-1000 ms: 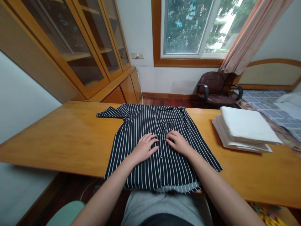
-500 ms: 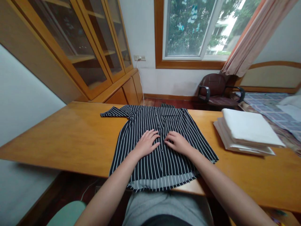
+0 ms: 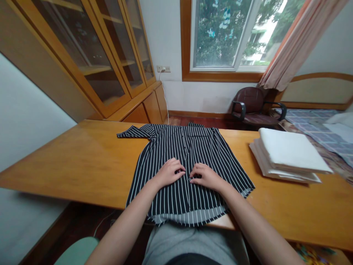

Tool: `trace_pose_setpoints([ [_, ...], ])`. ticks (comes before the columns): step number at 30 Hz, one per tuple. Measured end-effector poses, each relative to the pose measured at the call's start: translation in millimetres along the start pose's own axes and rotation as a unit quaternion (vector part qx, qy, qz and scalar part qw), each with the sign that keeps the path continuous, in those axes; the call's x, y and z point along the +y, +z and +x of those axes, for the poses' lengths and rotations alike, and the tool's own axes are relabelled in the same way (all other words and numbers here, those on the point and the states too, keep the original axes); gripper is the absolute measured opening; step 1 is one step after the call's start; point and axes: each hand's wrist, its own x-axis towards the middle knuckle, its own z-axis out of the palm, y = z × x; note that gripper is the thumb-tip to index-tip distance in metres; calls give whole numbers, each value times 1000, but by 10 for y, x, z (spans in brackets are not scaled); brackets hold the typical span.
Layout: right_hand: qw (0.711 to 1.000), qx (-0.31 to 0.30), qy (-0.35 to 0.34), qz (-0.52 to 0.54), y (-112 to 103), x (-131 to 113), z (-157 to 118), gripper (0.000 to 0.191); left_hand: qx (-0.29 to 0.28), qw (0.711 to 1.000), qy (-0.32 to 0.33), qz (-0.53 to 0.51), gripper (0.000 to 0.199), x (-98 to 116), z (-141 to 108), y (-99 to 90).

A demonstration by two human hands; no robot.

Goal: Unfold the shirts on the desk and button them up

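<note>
A black shirt with white stripes (image 3: 168, 191) lies spread front side up, its curved hem hanging at the near table edge and its grey inner side showing there. My left hand (image 3: 168, 172) rests on the front, left of the buttoned strip, fingers bent and a little apart from the thumb. Across the strip, my right hand (image 3: 205, 176) touches the cloth beside a small button (image 3: 189, 179), its fingers also loosely curled. Neither hand visibly grips any fabric. One short sleeve (image 3: 132, 132) points left; the other (image 3: 196, 124) is partly hidden behind the shoulder.
The shirt lies on a wooden table (image 3: 91, 162). A stack of white folded sheets or boards (image 3: 295, 151) stands on its right. Beyond are a brown armchair (image 3: 248, 105), a bed (image 3: 311, 117) and a glass-door cabinet (image 3: 110, 55). A green stool (image 3: 78, 252) is below left.
Both hands have slid a little toward me along the shirt front. The left hand's fingers, stretched out before, are now bent. The shirt lies nearly the same.
</note>
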Motion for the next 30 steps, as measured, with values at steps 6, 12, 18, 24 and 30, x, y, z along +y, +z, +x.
trace_pose_setpoints([
  [6, 1000, -7, 5, 6, 0, -1, -12, 7, -47, 998, -17, -49, 20, 124, -17, -13],
  [12, 1000, -4, 5, -11, 16, -13, -14, 11, -46, 997, -35, -46, 11, 183, -23, 36],
  [18, 1000, -9, 8, -18, 34, -37, -15, 9, -26, 998, -22, -44, 9, 182, -61, 69],
  [24, 1000, 3, 5, 17, 14, -49, -27, 6, -15, 999, -13, -37, 5, 221, -93, 51],
  [30, 997, 33, 11, 63, 14, -38, -41, 7, -5, 999, 14, -34, 15, 258, -130, 49],
])
